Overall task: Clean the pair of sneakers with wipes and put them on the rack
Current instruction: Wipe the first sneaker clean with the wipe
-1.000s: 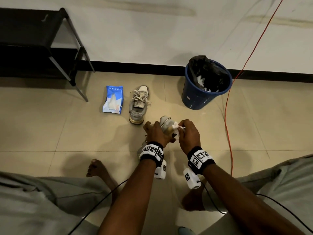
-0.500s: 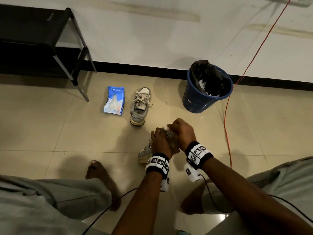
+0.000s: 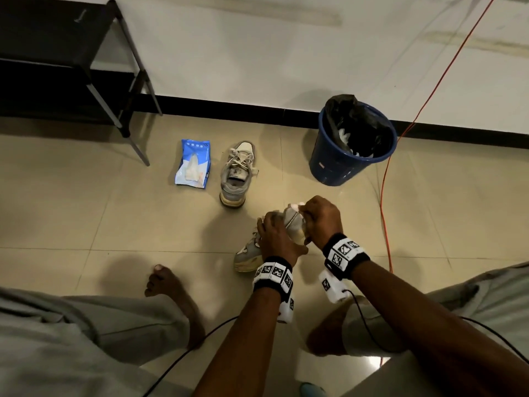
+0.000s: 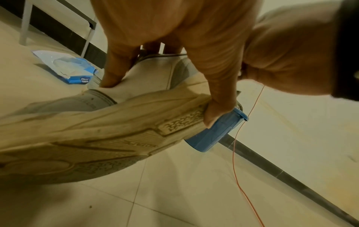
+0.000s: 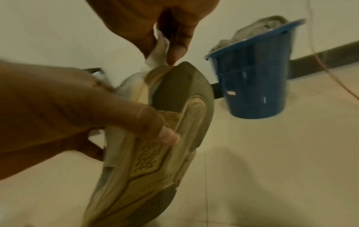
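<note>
A worn grey sneaker is tilted up with its lower end on the floor tiles, its sole turned toward me. My left hand grips it mid-body, thumb on the sole and fingers on the upper. My right hand pinches a white wipe against the sneaker's raised end. The second sneaker stands on the floor farther away, beside a blue wipes pack. A black rack stands at the far left by the wall.
A blue bin with a black liner and used wipes stands by the wall to the right. An orange cable runs down the floor right of my hands. My bare feet and grey trouser legs frame the near floor.
My right hand has moved with the wipe over the sneaker's raised end. My left hand has kept its grip, and the sneaker has shifted slightly.
</note>
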